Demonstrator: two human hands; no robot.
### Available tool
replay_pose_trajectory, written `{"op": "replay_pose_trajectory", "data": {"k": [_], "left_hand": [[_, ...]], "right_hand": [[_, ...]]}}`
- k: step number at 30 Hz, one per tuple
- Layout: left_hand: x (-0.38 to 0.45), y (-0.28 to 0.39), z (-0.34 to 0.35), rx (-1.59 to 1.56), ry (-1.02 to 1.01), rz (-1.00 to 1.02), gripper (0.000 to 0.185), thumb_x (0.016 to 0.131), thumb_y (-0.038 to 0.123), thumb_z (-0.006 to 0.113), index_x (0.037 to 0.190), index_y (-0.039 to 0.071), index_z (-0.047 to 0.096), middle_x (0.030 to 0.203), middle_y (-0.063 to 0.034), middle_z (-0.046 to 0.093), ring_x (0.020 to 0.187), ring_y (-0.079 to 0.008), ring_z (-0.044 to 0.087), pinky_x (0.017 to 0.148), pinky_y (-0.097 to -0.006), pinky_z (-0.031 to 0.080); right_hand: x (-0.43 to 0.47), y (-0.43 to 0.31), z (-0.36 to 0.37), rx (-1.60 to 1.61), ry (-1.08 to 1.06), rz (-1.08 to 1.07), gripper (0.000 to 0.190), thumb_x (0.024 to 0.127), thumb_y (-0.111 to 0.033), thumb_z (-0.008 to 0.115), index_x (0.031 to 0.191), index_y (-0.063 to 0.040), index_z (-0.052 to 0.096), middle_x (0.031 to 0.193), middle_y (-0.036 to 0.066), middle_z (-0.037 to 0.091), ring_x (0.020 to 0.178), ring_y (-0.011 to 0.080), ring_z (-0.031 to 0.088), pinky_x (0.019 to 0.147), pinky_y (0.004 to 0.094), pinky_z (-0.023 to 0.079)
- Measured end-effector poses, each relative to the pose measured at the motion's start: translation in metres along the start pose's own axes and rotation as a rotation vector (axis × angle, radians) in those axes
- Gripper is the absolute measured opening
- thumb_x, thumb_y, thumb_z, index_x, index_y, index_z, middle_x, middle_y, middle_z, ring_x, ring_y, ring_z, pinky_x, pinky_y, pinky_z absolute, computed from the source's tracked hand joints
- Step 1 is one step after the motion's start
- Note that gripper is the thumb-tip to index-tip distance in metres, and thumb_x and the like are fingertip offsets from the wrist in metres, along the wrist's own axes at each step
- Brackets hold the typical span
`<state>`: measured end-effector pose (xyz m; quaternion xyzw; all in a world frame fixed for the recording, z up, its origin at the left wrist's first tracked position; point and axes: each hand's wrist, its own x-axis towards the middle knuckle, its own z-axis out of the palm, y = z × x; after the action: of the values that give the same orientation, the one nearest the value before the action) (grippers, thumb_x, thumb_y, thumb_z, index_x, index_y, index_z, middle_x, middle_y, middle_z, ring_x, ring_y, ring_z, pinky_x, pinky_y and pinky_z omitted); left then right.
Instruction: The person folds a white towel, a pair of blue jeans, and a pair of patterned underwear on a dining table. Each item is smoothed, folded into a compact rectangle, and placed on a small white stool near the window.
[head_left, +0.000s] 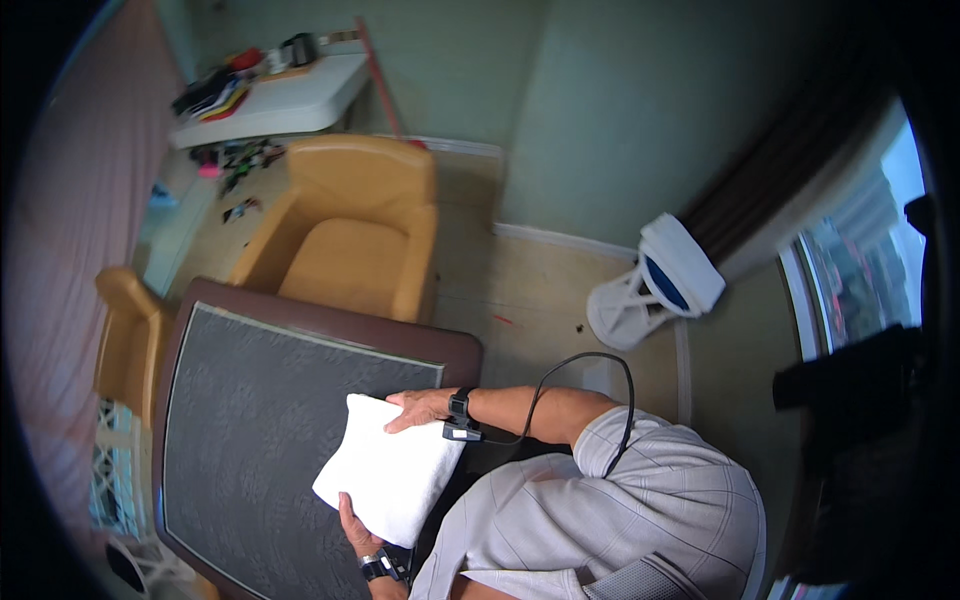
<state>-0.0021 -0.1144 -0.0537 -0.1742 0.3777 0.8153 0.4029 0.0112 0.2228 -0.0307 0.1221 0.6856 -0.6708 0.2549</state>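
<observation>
A folded white towel (390, 469) lies in both hands at the near edge of the dark-topped table (247, 420). My right hand (421, 409) grips its upper edge in the picture, with the thumb spread on top of the fabric. At the lower corner, my left hand (355, 521) holds the towel with its thumb along the side and the other fingers mostly hidden underneath. A black strapped device (460, 420) with a cable sits on the right wrist. Another strapped device (382, 562) is on the left wrist. Whether the towel rests on the tabletop cannot be told.
A tan armchair (345, 255) faces the table's far side, and another tan chair (124, 337) stands beyond its left end. White stools (637, 300) stand by the wall. Folded clothes (217, 97) lie on a white table (300, 97). A pink curtain (90, 187) hangs left.
</observation>
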Motion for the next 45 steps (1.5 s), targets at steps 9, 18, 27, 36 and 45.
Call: {"op": "replay_pose_trajectory", "data": {"k": [9,18,27,36,45], "left_hand": [[0.052,-0.055,0.163,0.326,-0.131,-0.089,0.065,0.097,0.039,0.07,0.147,0.0,0.054,0.141,-0.0172,0.064,0.126,-0.0343,0.063,0.111,-0.0499,0.05],[0.14,-0.156,0.346,0.634,-0.25,-0.334,0.054,0.094,0.029,0.075,0.136,-0.002,0.061,0.126,-0.0147,0.071,0.113,-0.0295,0.069,0.103,-0.0443,0.055],[0.24,-0.247,0.442,0.924,-0.454,-0.629,0.06,0.095,0.03,0.077,0.143,0.002,0.057,0.132,-0.0138,0.069,0.118,-0.0312,0.067,0.106,-0.0479,0.054],[0.33,-0.335,0.554,1.105,-0.787,-0.79,0.06,0.097,0.018,0.075,0.15,0.001,0.051,0.144,-0.0127,0.062,0.13,-0.0302,0.061,0.113,-0.0481,0.049],[0.366,-0.411,0.625,1.24,-0.972,-0.932,0.054,0.098,0.012,0.072,0.147,-0.001,0.051,0.137,-0.0122,0.064,0.122,-0.0259,0.064,0.107,-0.0429,0.053]], "right_hand": [[-0.145,0.077,-0.122,0.448,0.124,-0.126,0.087,0.089,-0.039,0.083,0.154,0.003,0.044,0.146,0.017,0.058,0.133,0.023,0.055,0.112,0.0368,0.045],[-0.28,0.171,-0.227,0.671,0.559,-0.127,0.074,0.089,-0.038,0.084,0.141,0.005,0.054,0.128,0.015,0.069,0.112,0.0211,0.067,0.096,0.0353,0.054],[-0.356,0.249,-0.264,0.892,0.808,-0.202,0.063,0.095,-0.033,0.079,0.144,-0.001,0.056,0.128,0.009,0.07,0.111,0.0175,0.066,0.096,0.0348,0.055],[-0.399,0.273,-0.305,1.024,1.129,-0.356,0.061,0.098,-0.029,0.076,0.148,-0.003,0.054,0.132,0.009,0.068,0.113,0.0182,0.066,0.099,0.0363,0.055],[-0.45,0.247,-0.312,1.028,1.357,-0.295,0.055,0.101,-0.025,0.073,0.149,-0.007,0.054,0.133,0.007,0.068,0.114,0.0173,0.066,0.098,0.0368,0.056]]}}
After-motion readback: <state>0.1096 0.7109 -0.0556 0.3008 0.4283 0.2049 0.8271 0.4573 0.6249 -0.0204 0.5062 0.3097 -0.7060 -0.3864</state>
